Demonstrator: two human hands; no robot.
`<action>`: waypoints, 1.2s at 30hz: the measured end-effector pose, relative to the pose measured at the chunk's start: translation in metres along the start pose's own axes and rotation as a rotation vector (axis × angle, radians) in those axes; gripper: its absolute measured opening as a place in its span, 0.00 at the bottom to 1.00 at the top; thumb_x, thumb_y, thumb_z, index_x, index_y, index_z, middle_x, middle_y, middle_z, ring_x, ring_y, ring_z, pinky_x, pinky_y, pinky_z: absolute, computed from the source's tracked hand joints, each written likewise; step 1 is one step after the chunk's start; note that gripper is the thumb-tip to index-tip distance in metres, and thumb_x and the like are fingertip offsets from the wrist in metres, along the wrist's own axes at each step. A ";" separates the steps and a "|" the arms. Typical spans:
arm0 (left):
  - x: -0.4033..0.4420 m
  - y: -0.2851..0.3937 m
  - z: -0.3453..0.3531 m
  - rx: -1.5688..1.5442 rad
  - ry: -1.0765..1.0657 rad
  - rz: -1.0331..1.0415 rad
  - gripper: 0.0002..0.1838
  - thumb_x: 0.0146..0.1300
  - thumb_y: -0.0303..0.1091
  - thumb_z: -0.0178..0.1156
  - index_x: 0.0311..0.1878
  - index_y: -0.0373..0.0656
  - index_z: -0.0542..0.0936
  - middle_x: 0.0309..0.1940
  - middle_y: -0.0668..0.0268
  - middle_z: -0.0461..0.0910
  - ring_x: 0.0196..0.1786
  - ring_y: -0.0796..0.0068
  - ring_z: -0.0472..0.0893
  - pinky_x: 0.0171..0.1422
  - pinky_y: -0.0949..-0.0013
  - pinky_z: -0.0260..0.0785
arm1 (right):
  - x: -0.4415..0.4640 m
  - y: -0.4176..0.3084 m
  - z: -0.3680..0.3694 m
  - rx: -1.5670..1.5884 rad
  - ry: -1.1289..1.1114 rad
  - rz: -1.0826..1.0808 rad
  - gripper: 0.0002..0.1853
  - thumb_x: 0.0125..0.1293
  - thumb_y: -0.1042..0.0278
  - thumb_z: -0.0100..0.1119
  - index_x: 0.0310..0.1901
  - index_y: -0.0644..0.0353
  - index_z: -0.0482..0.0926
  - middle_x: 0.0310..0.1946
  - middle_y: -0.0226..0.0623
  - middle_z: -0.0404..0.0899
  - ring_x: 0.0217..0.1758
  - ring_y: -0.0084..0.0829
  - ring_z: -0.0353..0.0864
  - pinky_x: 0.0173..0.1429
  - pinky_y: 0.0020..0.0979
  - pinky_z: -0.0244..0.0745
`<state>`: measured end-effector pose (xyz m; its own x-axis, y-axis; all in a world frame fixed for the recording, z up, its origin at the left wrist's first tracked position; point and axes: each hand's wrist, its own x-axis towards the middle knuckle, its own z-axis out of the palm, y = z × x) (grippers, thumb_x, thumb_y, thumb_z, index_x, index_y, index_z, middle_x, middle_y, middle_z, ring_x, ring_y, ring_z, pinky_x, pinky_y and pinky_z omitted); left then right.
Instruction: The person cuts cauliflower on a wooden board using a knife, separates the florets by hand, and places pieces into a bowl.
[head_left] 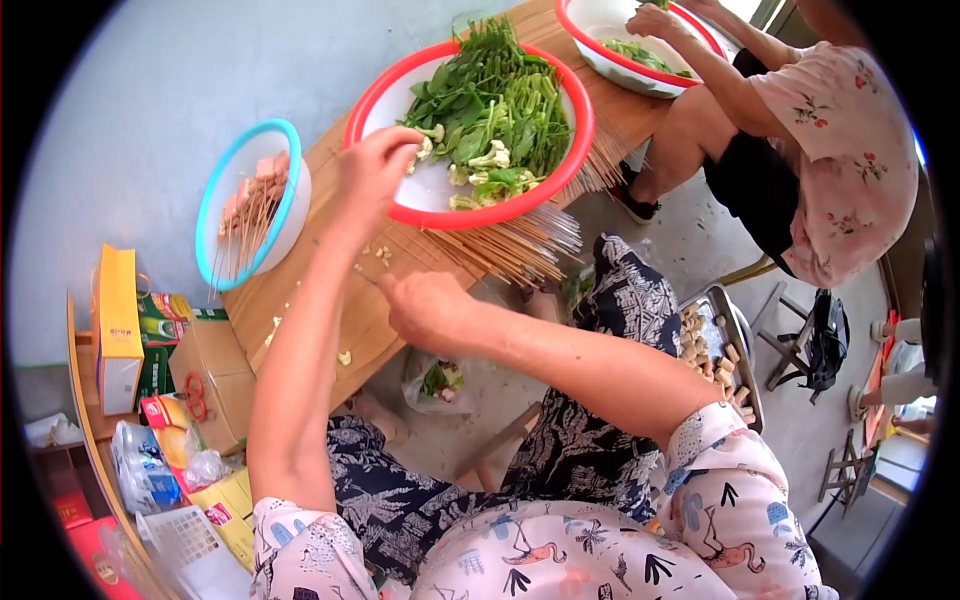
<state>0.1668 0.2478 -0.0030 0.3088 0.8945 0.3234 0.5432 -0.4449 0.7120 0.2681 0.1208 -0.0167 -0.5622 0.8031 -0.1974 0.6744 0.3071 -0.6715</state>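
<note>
My left hand [375, 170] is over the left rim of a red-rimmed bowl [359, 103], its fingers pinched on a small cauliflower floret [427, 148]. Leafy greens [490, 100] and more florets [492, 156] lie in this bowl. Lower down, above the wooden table's edge, my right hand [430, 310] is closed around a thin skewer; only a short, faint length of it shows at the fingers. Bundled wooden skewers [510, 245] lie beside and partly under the bowl. Small white crumbs [380, 254] are scattered on the table [330, 300].
A blue-rimmed bowl [207, 215] with skewered pink pieces stands at the left, near a cardboard box [210, 375] and red scissors [196, 396]. Another person [840, 150] works at a second red-rimmed bowl [590, 45]. A metal tray [745, 345] of cut pieces is at the right.
</note>
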 end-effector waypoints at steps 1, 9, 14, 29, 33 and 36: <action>0.014 -0.004 0.022 -0.068 -0.062 0.006 0.08 0.64 0.26 0.59 0.43 0.38 0.84 0.33 0.67 0.85 0.38 0.82 0.82 0.43 0.77 0.73 | 0.000 -0.001 0.003 0.002 -0.016 -0.004 0.14 0.62 0.71 0.51 0.48 0.64 0.75 0.40 0.51 0.84 0.44 0.48 0.85 0.48 0.43 0.80; 0.050 -0.035 0.115 0.421 -0.260 0.046 0.21 0.52 0.40 0.71 0.50 0.44 0.82 0.33 0.59 0.85 0.37 0.60 0.84 0.44 0.61 0.75 | 0.004 0.002 0.024 0.002 -0.067 -0.052 0.10 0.55 0.72 0.57 0.36 0.59 0.86 0.38 0.45 0.86 0.44 0.43 0.86 0.47 0.40 0.80; 0.056 -0.031 0.114 0.455 -0.239 0.008 0.19 0.54 0.39 0.69 0.50 0.45 0.81 0.35 0.60 0.85 0.40 0.63 0.84 0.44 0.63 0.74 | 0.005 0.004 0.023 0.100 -0.077 -0.022 0.09 0.54 0.72 0.59 0.36 0.56 0.86 0.38 0.44 0.86 0.45 0.39 0.87 0.48 0.38 0.78; 0.039 -0.076 0.078 0.342 -0.320 -0.291 0.13 0.50 0.36 0.74 0.35 0.42 0.81 0.27 0.60 0.83 0.37 0.62 0.84 0.45 0.60 0.76 | -0.005 -0.009 0.006 0.039 -0.192 -0.077 0.11 0.54 0.75 0.59 0.40 0.61 0.85 0.38 0.45 0.86 0.45 0.44 0.87 0.47 0.41 0.80; 0.039 -0.087 0.090 0.362 -0.271 -0.258 0.12 0.47 0.34 0.73 0.36 0.47 0.84 0.31 0.60 0.84 0.37 0.61 0.84 0.46 0.62 0.76 | -0.008 -0.009 0.000 0.065 -0.174 -0.071 0.10 0.55 0.74 0.60 0.38 0.61 0.86 0.39 0.46 0.86 0.46 0.43 0.86 0.50 0.40 0.79; 0.038 -0.091 0.092 0.309 -0.241 -0.230 0.11 0.48 0.34 0.72 0.36 0.47 0.85 0.31 0.61 0.85 0.37 0.62 0.84 0.47 0.62 0.76 | -0.005 -0.009 0.000 0.069 -0.190 -0.027 0.10 0.55 0.74 0.59 0.38 0.60 0.86 0.40 0.47 0.86 0.48 0.41 0.86 0.51 0.39 0.78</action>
<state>0.2010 0.3182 -0.1129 0.3055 0.9522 -0.0019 0.8155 -0.2606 0.5168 0.2649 0.1136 -0.0095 -0.6643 0.6821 -0.3056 0.6272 0.2864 -0.7243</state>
